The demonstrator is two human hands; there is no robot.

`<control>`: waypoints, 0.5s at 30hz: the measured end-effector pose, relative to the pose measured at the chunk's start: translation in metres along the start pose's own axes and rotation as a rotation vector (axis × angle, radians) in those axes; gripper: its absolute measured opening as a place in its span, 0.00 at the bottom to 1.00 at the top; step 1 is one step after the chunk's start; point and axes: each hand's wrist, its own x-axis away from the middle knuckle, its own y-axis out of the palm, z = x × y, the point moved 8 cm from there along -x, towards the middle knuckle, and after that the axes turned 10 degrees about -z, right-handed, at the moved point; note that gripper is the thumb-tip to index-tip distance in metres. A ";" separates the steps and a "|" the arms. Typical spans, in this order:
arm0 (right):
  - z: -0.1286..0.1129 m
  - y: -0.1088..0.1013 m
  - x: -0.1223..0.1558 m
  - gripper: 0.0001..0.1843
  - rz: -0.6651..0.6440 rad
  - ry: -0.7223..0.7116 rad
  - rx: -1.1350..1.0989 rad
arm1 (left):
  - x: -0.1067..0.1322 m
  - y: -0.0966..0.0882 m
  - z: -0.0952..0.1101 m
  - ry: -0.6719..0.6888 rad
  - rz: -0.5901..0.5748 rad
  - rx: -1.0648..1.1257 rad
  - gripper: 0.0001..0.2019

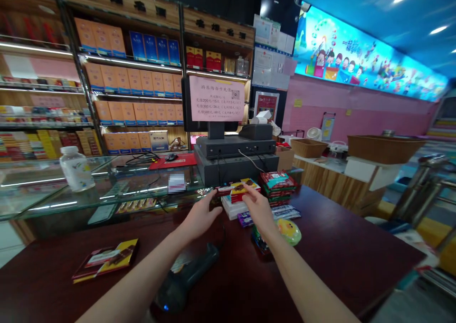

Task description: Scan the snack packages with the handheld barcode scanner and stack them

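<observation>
Both my hands reach across a dark wooden counter (338, 251) toward a stack of snack packets in front of the cash register (235, 154). My left hand (201, 216) has its fingers stretched out, touching the left end of a flat red packet (223, 189). My right hand (258, 206) rests its fingers on a yellow and red chocolate packet (244, 187) that lies atop white boxes (231, 206). A pile of red and green packets (278, 186) stands just to the right.
A black handheld scanner (185, 278) lies under my left forearm. A chocolate packet (105, 259) lies at the left. A yellow-green toy (289, 230) is under my right wrist. A white bottle (76, 167) stands on the glass case (53, 199). Shelves of boxes fill the back.
</observation>
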 end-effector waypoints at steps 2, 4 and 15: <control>-0.004 0.017 0.007 0.27 -0.018 0.005 -0.079 | 0.018 -0.017 -0.009 0.043 0.054 0.023 0.30; -0.006 0.037 0.011 0.26 -0.043 0.006 -0.146 | 0.035 -0.032 -0.022 0.039 0.080 0.023 0.30; 0.016 0.140 0.032 0.25 -0.202 0.103 -0.475 | 0.113 -0.094 -0.090 -0.084 0.306 0.023 0.24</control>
